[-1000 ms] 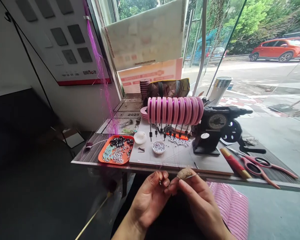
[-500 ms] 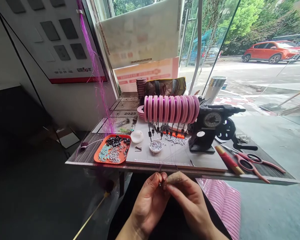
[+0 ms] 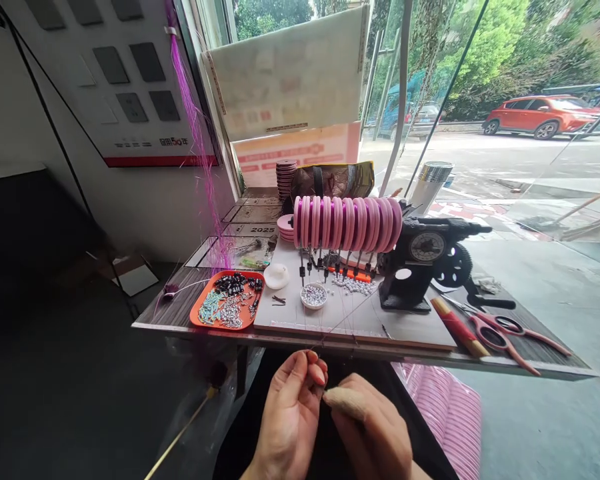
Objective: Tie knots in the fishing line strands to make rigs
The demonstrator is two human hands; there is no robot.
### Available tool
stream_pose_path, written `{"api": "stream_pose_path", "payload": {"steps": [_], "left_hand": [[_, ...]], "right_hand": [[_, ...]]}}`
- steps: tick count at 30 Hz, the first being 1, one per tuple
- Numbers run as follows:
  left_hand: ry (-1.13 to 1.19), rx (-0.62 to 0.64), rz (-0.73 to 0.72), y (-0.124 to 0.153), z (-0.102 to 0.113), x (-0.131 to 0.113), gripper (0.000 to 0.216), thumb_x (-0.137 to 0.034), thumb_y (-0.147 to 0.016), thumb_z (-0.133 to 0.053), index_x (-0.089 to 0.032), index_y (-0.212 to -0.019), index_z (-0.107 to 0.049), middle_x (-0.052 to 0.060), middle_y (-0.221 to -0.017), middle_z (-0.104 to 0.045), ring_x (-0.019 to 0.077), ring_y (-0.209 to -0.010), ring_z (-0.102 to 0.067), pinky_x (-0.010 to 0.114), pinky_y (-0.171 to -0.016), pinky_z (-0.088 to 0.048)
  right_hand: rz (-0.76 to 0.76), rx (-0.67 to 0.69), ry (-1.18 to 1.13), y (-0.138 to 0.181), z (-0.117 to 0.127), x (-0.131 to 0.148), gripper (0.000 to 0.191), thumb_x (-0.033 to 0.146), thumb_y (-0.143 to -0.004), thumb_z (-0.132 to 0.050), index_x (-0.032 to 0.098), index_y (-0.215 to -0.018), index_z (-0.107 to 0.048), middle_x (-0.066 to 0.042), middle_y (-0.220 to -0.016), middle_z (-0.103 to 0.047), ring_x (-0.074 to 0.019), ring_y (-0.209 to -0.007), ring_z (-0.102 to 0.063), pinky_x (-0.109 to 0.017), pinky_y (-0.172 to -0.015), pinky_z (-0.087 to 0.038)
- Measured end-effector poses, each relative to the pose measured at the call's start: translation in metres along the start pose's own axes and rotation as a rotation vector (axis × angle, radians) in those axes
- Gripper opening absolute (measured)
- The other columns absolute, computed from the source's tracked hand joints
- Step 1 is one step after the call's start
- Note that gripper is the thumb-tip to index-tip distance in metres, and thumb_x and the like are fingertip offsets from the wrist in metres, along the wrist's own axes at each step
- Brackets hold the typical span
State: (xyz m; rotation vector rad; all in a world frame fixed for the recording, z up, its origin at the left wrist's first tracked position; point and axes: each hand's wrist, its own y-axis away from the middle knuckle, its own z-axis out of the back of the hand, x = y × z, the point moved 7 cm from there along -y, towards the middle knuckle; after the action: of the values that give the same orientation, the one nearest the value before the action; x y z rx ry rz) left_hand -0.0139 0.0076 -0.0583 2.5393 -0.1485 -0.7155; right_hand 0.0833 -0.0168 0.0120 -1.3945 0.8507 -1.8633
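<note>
My left hand (image 3: 290, 417) is below the table's front edge, its fingers curled and its fingertips pinched on a thin fishing line (image 3: 347, 319) that runs up toward the row of pink spools (image 3: 349, 223). My right hand (image 3: 373, 430) sits close beside it, fingers closed, with a tan bandage-like wrap (image 3: 345, 399) on the forefinger pressed against the left fingertips. What the right fingers pinch is too small to see.
On the table (image 3: 530, 353) stand an orange tray (image 3: 227, 303) of beads and sinkers, a small white bowl (image 3: 314, 295) of beads, a black hand-crank winder (image 3: 423, 263), red scissors (image 3: 510, 333) and a red-and-tan stick (image 3: 457, 325). Purple strands (image 3: 200, 147) hang at left. Pink striped material (image 3: 447, 413) lies under the table.
Both hands have dropped lower and come closer together. The right forefinger with its wrap has turned down against the left fingertips. The view has shifted slightly.
</note>
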Motion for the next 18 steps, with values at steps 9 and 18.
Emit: {"api": "stream_pose_path", "payload": {"steps": [9, 18], "left_hand": [[-0.006, 0.005, 0.067, -0.001, 0.003, -0.002, 0.014, -0.015, -0.080, -0.059, -0.010, -0.074, -0.071, 0.006, -0.059, -0.065, 0.0138, -0.063, -0.062, 0.023, -0.064, -0.051], [-0.330, 0.479, 0.038, 0.021, -0.017, -0.032, 0.029, -0.042, -0.070, -0.069, -0.017, -0.056, -0.060, -0.001, -0.057, -0.049, 0.0134, -0.060, -0.051, 0.037, -0.078, -0.047]], "right_hand": [[0.049, 0.251, 0.108, -0.001, -0.023, -0.003, 0.022, 0.018, -0.093, -0.033, 0.015, -0.093, -0.055, -0.004, -0.063, -0.059, -0.0137, -0.053, -0.052, -0.025, -0.050, -0.043], [-0.011, 0.514, 0.442, -0.068, -0.001, -0.013, 0.030, 0.028, -0.089, -0.046, 0.018, -0.062, -0.055, -0.002, -0.061, -0.056, -0.0150, -0.060, -0.049, -0.030, -0.060, -0.040]]}}
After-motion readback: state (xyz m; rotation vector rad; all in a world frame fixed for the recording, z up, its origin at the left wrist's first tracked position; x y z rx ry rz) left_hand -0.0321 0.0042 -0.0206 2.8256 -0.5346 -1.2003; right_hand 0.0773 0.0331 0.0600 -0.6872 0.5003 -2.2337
